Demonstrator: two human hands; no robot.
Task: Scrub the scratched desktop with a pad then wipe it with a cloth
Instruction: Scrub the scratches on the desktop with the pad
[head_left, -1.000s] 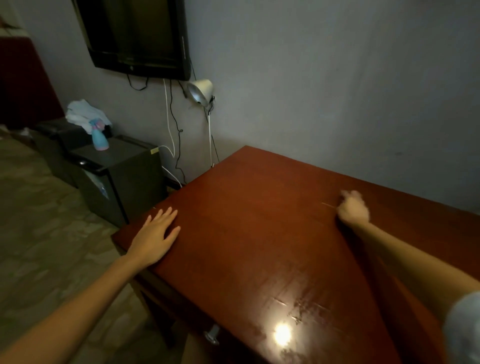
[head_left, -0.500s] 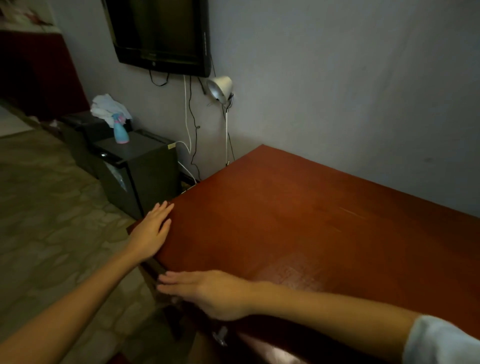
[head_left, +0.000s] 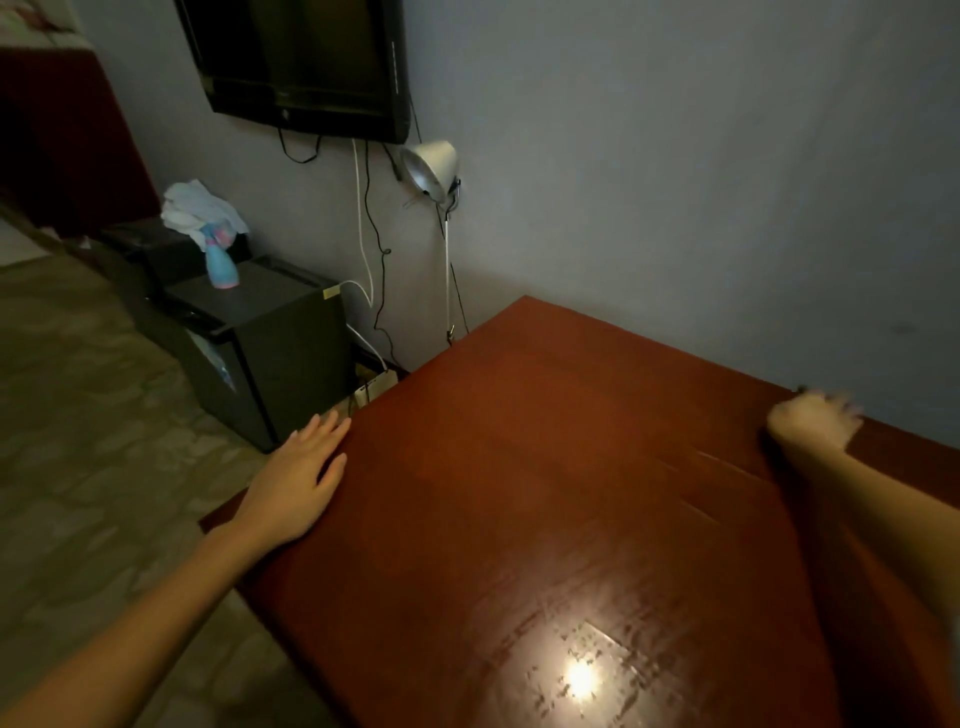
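Scrub stage, by my read: scratches (head_left: 717, 467) show on the desk (head_left: 519, 467) near its far-right edge, wipe not begun. Right hand (head_left: 810, 421) is there, blurred — can't tell its grip or any pad. Left hand (head_left: 298, 478) lies flat, fingers straight, on desk's left edge. Cloth (head_left: 200, 210) and bottle (head_left: 221, 262) sit left of desk on a fridge (head_left: 291, 353) — a reach away. Lamp (head_left: 431, 166) hangs off desk's far-left corner.

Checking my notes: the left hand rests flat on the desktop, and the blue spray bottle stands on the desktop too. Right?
No. The head view shows the left hand flat on the desktop, but the blue spray bottle stands on the black cabinet.
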